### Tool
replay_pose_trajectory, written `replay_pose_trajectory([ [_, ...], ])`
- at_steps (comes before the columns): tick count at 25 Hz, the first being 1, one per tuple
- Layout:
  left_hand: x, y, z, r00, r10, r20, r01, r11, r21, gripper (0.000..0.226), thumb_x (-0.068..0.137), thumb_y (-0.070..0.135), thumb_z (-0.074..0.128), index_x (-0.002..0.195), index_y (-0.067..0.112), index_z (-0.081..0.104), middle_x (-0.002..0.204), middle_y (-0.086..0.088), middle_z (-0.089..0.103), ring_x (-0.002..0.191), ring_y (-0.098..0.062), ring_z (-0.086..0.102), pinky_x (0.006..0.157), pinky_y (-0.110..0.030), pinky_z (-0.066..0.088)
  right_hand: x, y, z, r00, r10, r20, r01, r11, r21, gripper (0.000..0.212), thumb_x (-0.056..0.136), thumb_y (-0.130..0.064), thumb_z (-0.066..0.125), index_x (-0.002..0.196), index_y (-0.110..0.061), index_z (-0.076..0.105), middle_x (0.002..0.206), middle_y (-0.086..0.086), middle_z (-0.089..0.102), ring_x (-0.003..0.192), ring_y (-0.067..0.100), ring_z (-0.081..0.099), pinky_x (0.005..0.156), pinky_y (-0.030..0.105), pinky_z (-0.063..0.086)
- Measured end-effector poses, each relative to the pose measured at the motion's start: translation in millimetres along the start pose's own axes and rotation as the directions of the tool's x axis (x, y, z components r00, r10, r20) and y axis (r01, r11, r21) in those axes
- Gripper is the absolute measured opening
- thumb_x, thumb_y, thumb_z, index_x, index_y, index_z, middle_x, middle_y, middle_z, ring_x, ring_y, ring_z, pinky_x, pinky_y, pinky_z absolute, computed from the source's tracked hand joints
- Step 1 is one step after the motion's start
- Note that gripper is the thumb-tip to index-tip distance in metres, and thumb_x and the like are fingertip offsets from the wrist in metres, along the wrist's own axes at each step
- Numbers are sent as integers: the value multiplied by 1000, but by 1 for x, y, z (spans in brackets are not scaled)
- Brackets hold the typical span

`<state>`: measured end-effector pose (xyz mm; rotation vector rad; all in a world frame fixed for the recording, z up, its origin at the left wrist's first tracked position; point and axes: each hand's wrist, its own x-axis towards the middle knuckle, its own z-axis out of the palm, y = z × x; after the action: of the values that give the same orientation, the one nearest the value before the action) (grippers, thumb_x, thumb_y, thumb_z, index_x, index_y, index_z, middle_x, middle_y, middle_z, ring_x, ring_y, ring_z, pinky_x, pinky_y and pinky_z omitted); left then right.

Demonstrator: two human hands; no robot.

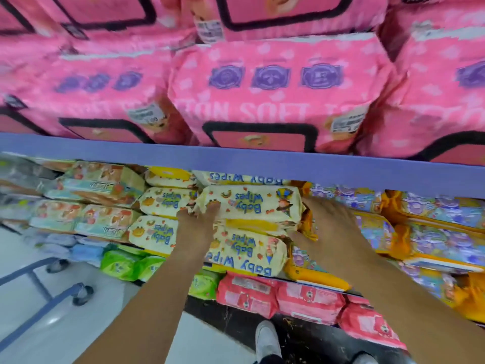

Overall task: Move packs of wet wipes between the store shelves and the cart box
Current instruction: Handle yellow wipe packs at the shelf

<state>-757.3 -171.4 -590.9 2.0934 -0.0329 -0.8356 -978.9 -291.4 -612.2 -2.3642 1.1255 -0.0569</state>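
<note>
Left hand (200, 222): grips top pack (252, 206), left end.
Right hand (334, 227): at its right end; blurred, grip unclear.
Risk: pack beneath (246, 252) drags out and falls.

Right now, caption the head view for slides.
Left hand and right hand grip a yellow Baby Wipes pack beneath the blue shelf.

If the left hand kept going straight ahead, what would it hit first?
The left hand grips the upper yellow Baby Wipes pack, so it would likely just push that pack deeper inward.
</note>
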Motion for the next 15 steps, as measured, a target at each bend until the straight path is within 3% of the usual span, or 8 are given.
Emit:
replay_pose_trajectory([
  [2, 19, 0, -5, 997, 53, 58, -56, 997, 55, 56, 93, 44, 70, 134, 10, 54, 93, -3, 60, 83, -28, 63, 82, -54, 58, 21, -13, 8, 1000, -4, 28, 8, 993, -121, 88, 83, -65, 62, 154, -23, 30, 146, 4, 48, 136, 30, 39, 120, 46, 20],
  [3, 26, 0, -4, 993, 103, 65, -109, 990, 89, 30, 95, 39, 70, 101, 9, 67, 73, -3, 57, 72, -26, 58, 70, -55, 55, 28, -17, 11, 1000, 16, 7, -15, 990, -138, 91, 82, -63, 65, 155, -22, 29, 144, 4, 49, 134, 31, 40, 120, 45, 20],
  [4, 31, 2, -3, 990, 133, 53, -137, 986, 92, 31, 95, 33, 70, 73, 12, 62, 59, -3, 52, 65, -25, 54, 63, -51, 52, 31, -21, 12, 999, 33, -21, -36, 991, -132, 90, 81, -61, 69, 154, -21, 33, 142, 5, 51, 132, 31, 41, 120, 45, 21],
  [5, 40, 3, -3, 988, 146, 38, -149, 986, 76, 38, 95, 28, 71, 62, 14, 57, 54, -6, 51, 63, -26, 53, 61, -51, 53, 31, -27, 12, 998, 55, -42, -59, 991, -118, 87, 81, -59, 71, 151, -21, 37, 139, 5, 52, 132, 32, 42, 120, 44, 20],
  [7, 50, 4, -5, 985, 168, 50, -169, 985, 31, 28, 93, 25, 73, 68, 14, 67, 63, -17, 60, 64, -27, 59, 63, -49, 57, 27, -37, 11, 995, 97, -26, -99, 991, -92, 80, 82, -56, 72, 148, -24, 41, 140, 3, 51, 136, 31, 40, 122, 42, 16],
  [10, 44, 3, -15, 980, 146, 138, -142, 989, -44, 15, 95, 27, 70, 83, 21, 75, 71, -5, 65, 70, -21, 58, 70, -42, 50, 23, -44, 9, 991, 131, 8, -131, 990, -55, 76, 85, -55, 70, 149, -27, 39, 144, 0, 50, 138, 28, 39, 123, 40, 14],
  [12, 27, 3, -21, 976, 79, 202, -65, 995, -77, 17, 99, 27, 64, 82, 30, 66, 78, 1, 60, 80, -20, 54, 76, -40, 45, 17, -46, 1, 989, 144, 43, -142, 989, -39, 71, 89, -52, 67, 149, -28, 39, 144, 1, 51, 136, 29, 42, 121, 40, 22],
  [15, -11, 8, -35, 965, 33, 261, -13, 997, -81, 11, 89, 38, 61, 87, 29, 57, 93, -3, 54, 94, -24, 53, 89, -41, 46, 0, -59, -18, 972, 197, 127, -215, 966, 146, 49, 96, -43, 60, 139, -22, 51, 133, 5, 58, 123, 29, 52, 100, 39, 43],
])
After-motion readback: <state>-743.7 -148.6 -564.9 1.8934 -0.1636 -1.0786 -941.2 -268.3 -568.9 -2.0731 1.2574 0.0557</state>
